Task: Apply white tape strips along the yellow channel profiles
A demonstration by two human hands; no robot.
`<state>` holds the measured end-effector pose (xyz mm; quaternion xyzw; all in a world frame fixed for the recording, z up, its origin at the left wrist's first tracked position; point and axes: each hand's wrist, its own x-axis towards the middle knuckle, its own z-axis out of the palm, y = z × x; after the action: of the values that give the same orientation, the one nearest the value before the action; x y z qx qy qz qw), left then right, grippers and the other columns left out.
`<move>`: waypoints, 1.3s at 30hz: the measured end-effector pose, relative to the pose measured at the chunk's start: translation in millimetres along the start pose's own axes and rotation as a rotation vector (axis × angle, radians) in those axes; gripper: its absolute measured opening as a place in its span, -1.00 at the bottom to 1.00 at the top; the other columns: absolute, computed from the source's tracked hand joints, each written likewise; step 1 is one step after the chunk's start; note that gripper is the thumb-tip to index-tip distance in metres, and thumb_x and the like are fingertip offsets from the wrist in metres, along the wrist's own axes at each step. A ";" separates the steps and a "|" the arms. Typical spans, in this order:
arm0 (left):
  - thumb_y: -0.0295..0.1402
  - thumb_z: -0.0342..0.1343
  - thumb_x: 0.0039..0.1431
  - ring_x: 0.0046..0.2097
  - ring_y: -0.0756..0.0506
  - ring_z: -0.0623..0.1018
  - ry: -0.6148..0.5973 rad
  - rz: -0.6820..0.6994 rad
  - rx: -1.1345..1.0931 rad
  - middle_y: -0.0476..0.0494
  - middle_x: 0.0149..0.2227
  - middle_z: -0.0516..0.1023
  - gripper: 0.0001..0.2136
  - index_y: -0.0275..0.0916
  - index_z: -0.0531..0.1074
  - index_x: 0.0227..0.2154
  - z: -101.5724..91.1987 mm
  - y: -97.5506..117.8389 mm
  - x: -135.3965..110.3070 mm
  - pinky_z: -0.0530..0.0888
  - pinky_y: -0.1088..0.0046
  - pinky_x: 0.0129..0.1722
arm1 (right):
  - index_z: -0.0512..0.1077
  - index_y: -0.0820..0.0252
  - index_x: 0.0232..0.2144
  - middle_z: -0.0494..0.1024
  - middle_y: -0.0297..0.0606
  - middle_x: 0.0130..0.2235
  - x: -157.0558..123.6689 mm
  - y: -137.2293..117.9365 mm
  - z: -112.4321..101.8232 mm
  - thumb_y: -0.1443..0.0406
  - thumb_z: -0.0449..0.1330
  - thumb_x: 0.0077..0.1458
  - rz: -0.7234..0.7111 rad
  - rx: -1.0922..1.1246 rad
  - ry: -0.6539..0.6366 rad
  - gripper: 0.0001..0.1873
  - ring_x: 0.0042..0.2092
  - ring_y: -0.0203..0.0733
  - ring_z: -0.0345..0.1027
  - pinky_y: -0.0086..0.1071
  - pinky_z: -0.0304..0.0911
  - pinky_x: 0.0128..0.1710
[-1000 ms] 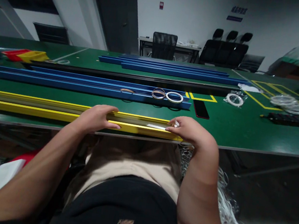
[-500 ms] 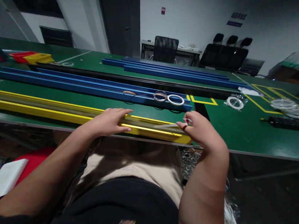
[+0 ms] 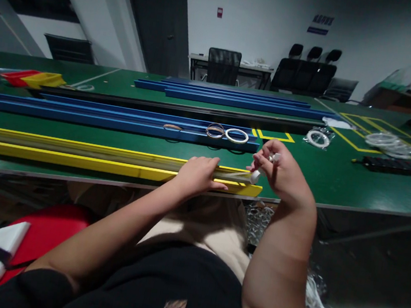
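Observation:
A long yellow channel (image 3: 76, 154) lies along the near edge of the green table (image 3: 338, 181). My left hand (image 3: 197, 173) rests on the channel close to its right end, fingers curled over its top. My right hand (image 3: 281, 171) hovers just past that end, pinching a thin white strip (image 3: 259, 174) that runs from my fingers down into the channel.
Blue channels (image 3: 119, 120) lie behind the yellow one, with tape rings (image 3: 236, 135) on them. More blue channels (image 3: 235, 97) are farther back. Another tape roll (image 3: 317, 137) and a black bar (image 3: 397, 165) sit to the right. Office chairs stand at the back wall.
My left hand has slid right along the yellow channel toward its end. My right hand has lifted off the channel, pulling the white strip up.

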<state>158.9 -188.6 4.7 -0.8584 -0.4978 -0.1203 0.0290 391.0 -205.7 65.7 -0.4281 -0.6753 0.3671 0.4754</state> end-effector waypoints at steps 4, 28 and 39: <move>0.29 0.10 0.09 -0.05 -0.28 0.59 0.033 0.027 -0.007 -0.25 -0.13 0.63 -0.33 -0.17 0.43 0.03 2.5 -13.3 -3.9 0.41 0.26 -0.08 | 0.41 0.05 -0.16 0.38 -0.41 -0.42 -0.7 0.4 -7.6 0.00 0.28 0.14 0.048 -0.254 -0.017 -0.66 -0.47 -0.30 0.23 -0.40 0.16 -0.49; 0.17 0.21 0.08 0.03 -0.34 0.57 0.042 -0.083 0.049 -0.25 0.01 0.61 -0.35 -0.16 0.43 0.10 -13.2 -99.3 -52.0 0.44 0.17 0.02 | 0.55 0.14 -0.20 0.63 -0.25 -0.26 22.2 37.7 55.0 0.31 0.36 -0.03 0.267 -0.716 -0.557 -0.73 -0.30 -0.21 0.42 -0.42 0.18 -0.38; 0.18 0.18 0.11 0.00 -0.34 0.58 0.063 -0.072 0.087 -0.27 -0.04 0.62 -0.36 -0.19 0.43 0.08 -13.3 -95.1 -52.8 0.44 0.17 0.00 | 0.35 0.13 -0.50 0.44 -0.27 -0.38 3.6 5.4 -14.3 0.07 0.08 0.27 -0.010 -0.655 0.009 -0.63 -0.32 -0.20 0.28 -0.33 0.11 -0.32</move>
<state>49.5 -187.8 -1.5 -0.8336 -0.5320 -0.1265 0.0776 405.3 -199.1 65.9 -0.5564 -0.7576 0.1260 0.3170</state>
